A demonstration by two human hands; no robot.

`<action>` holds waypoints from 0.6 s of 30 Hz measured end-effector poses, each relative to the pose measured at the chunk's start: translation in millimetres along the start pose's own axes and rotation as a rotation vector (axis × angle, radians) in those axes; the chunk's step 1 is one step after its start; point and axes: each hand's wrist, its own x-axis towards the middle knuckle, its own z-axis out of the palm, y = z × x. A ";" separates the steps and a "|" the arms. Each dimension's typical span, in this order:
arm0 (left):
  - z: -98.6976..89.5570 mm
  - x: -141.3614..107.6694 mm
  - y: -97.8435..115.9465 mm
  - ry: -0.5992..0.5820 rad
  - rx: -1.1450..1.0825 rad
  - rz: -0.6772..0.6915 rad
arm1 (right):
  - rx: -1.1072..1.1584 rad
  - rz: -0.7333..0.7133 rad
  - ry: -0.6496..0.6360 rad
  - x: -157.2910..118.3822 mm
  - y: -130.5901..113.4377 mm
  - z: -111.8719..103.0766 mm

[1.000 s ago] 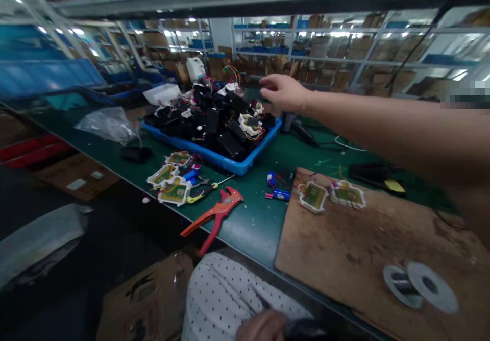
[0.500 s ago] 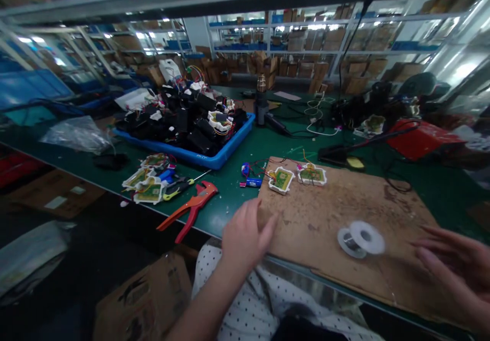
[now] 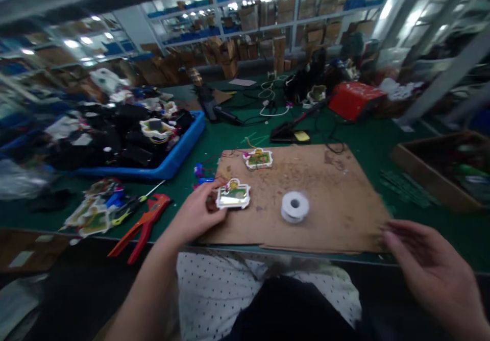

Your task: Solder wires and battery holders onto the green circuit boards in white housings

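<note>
My left hand point(image 3: 199, 209) grips the left edge of a white-framed circuit board point(image 3: 233, 195) over the cardboard sheet point(image 3: 325, 177). A second framed board point(image 3: 258, 159) lies just behind it, wires running left from it. Blue cylindrical cells point(image 3: 202, 177) sit behind my left fingers on the green table. Near the middle of the cardboard stands a white spool of wire point(image 3: 294, 206). At the cardboard's front right corner is my right hand point(image 3: 417, 249), its thumb and fingertips close to that corner; blur hides whether they pinch it.
A blue tray point(image 3: 172, 157) heaped with black parts stands left. In front of it lie red-handled cutters point(image 3: 143, 226) and more boards point(image 3: 94, 218). A soldering iron stand point(image 3: 285, 132), red box point(image 3: 356, 100) and heat gun point(image 3: 209, 103) are behind; a cardboard box point(image 3: 440, 177) sits right.
The view has swung right. My left hand has moved onto the nearer framed board and taken hold of its edge. The spool now stands flatter, and my right hand has reached the cardboard's corner.
</note>
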 end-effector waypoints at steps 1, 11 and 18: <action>0.1 -9.0 -9.8 -0.044 -0.042 0.037 | -0.002 0.024 -0.014 0.6 -3.3 -0.5; 47.4 -12.6 -34.9 -0.104 -0.284 0.109 | -0.324 -0.030 -0.009 55.0 34.0 -36.6; 44.5 1.0 10.2 -0.085 -0.363 0.090 | -0.418 -0.082 -0.213 75.9 43.7 -46.6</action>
